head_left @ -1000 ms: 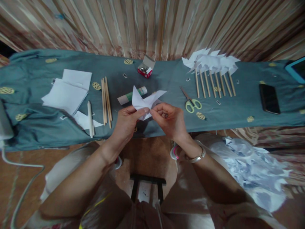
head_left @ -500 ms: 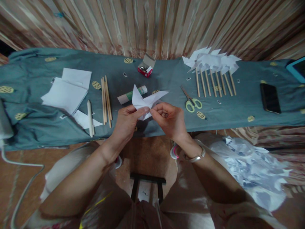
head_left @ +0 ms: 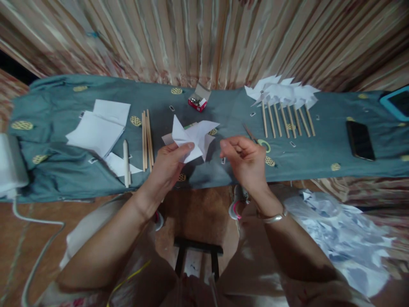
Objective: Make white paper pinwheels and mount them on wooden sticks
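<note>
A white paper pinwheel (head_left: pixel 194 138) with pointed blades is pinched between the thumb and fingers of my left hand (head_left: pixel 171 164), over the front half of the table. My right hand (head_left: pixel 246 160) hovers apart from it to the right, its fingers curled together in a pinch. Anything between those fingertips is too small to make out. Behind the pinwheel lies a glue stick (head_left: pixel 166 139), mostly covered by the paper. Scissors (head_left: pixel 264 145) with pale green handles lie partly hidden behind my right hand. Farther back stands an opened small red box (head_left: pixel 197 104) of metal pins.
At left lie white paper sheets (head_left: pixel 96 132), a white pen-like tool (head_left: pixel 126 162) and several wooden sticks (head_left: pixel 147 140). Finished pinwheels on sticks (head_left: pixel 284 96) lie at back right, with a phone (head_left: pixel 360 140) beyond. A bag of paper pieces (head_left: pixel 341 238) sits below the table's right side.
My right hand has let go of the pinwheel's centre and moved right, partly covering the scissors. My left hand keeps its hold on the pinwheel. The view has shifted slightly.
</note>
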Available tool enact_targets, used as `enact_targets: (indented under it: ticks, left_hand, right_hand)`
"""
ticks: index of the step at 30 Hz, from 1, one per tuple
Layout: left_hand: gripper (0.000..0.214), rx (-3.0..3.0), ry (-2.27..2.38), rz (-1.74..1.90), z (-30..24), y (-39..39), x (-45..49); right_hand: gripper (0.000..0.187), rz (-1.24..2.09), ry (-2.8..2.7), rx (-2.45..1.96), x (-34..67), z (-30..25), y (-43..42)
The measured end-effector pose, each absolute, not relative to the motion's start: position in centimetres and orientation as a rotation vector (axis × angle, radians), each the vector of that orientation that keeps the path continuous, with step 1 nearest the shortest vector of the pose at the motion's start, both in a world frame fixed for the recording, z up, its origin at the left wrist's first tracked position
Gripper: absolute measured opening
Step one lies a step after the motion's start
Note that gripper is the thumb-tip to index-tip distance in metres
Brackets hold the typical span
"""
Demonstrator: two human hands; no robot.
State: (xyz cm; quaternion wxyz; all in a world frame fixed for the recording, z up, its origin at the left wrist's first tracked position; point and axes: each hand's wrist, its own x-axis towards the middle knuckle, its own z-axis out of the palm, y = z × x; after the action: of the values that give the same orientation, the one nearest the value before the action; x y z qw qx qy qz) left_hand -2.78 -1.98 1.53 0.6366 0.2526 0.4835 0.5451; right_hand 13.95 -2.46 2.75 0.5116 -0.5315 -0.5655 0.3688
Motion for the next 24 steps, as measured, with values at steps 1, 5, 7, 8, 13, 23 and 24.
enact_targets:
  ticks: [1,5,7,8,13,23,24]
  left_hand:
    - [0.02,0.559,1.101,1.239,1.6,-2.0,-2.8]
    - [0.019,0.516,1.074,1.166,1.7,-1.9,-3.0]
    - [0.017,0.518,1.062,1.117,1.7,-1.9,-3.0]
    - [0.017,0.525,1.058,1.096,1.7,-1.9,-3.0]
    - [0.02,0.573,1.034,1.049,1.6,-1.9,-3.1]
    - [0.02,0.593,1.005,1.027,1.7,-2.0,-3.0]
    - [0.02,0.598,0.996,1.03,1.7,-2.0,-2.9]
  right_hand:
    - [0.022,0.915,-1.296,-1.277,14.2,2.7,-2.1]
    - [0.022,1.141,-1.079,-1.271,14.9,1.8,-1.1]
    - [0.025,1.268,-1.022,-1.248,15.0,1.5,-0.9]
    - [0.026,1.311,-1.015,-1.233,15.0,1.5,-0.9]
    - [0.026,1.366,-1.07,-1.169,15.0,1.8,-1.2]
    - [0.035,1.721,-0.9,-1.091,15.0,1.0,-1.1]
    - [0.035,1.726,-0.913,-1.095,14.9,1.0,-1.1]
